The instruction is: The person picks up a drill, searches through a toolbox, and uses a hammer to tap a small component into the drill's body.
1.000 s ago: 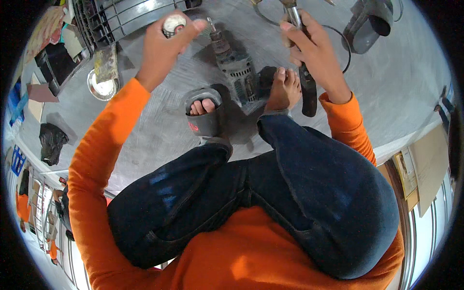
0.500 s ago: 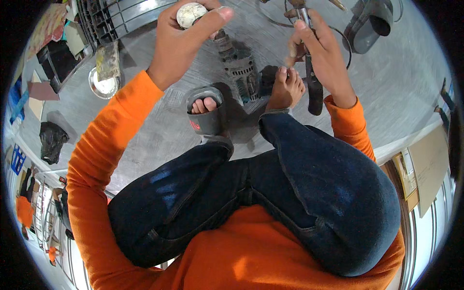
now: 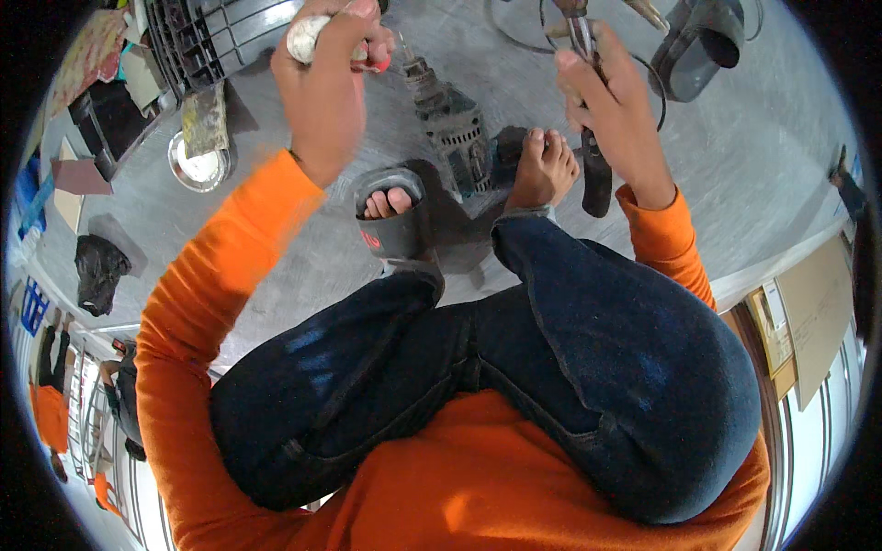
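Observation:
My left hand [image 3: 326, 106] is closed round a white, rounded, smudged thing [image 3: 305, 39] at the upper left. Something small and red [image 3: 381, 64] shows by its fingertips; its kind is unclear. On the right, the fingers of my right hand [image 3: 617, 115] wrap round a tool with a steel upper part and a black handle [image 3: 596, 174], held roughly upright. The tool's top is partly cut off by the frame edge. Between my hands a dusty grey power drill [image 3: 455, 133] lies on the floor, its thin bit pointing away from me.
A black wire rack [image 3: 216, 37] stands at the far left. Near it a scraper-like flat piece [image 3: 204, 119] rests on a round metal dish [image 3: 211, 170]. A loose sandal [image 3: 703, 55] and a dark cable [image 3: 514, 39] lie at the far right. A black plastic bag [image 3: 99, 271] sits left.
My left hand has turned and shifted slightly left, keeping the white thing; its sleeve is blurred. My right hand, with the tool, has barely moved.

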### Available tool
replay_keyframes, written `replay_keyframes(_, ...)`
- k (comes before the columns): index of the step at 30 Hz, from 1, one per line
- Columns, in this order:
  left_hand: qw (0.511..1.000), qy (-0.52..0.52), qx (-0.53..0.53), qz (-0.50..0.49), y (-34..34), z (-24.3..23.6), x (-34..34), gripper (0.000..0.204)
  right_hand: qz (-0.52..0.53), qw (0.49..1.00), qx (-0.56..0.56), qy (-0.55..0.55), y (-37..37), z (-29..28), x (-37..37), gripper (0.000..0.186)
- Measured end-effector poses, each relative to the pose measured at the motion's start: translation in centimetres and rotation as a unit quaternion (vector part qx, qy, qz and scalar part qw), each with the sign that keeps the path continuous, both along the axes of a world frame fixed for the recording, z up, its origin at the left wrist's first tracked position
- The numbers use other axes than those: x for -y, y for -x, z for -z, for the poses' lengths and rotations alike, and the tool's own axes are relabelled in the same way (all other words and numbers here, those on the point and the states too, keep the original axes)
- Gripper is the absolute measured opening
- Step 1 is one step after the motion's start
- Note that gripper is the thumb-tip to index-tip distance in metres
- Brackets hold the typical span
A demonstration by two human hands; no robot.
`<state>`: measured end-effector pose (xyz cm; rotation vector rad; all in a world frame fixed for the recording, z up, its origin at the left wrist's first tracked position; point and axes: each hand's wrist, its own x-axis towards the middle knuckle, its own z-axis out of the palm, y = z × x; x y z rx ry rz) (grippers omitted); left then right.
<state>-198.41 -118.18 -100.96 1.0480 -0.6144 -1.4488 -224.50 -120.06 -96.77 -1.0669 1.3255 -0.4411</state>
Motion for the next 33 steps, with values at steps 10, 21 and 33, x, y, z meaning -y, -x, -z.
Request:
replay_keyframes(10, 0.991, -0.038, 0.129, 0.006, 0.9, -1.5, -0.9, 0.013, -0.246, 0.927, -0.131, 0.252, 0.1, -4.7, 0.5, 0.033)
replay_keyframes(21, 0.968, 0.089, 0.221, 0.081, 0.4, -1.0, -2.8, 0.015, -0.464, 0.767, -0.223, 0.382, -4.8, -11.8, 2.0, 0.049)
replay_keyframes(33, 0.961, 0.125, 0.247, -0.003, -1.3, 0.3, -2.2, 0.019, -0.387, 0.835, -0.241, 0.309, -2.9, -11.7, 1.8, 0.034)
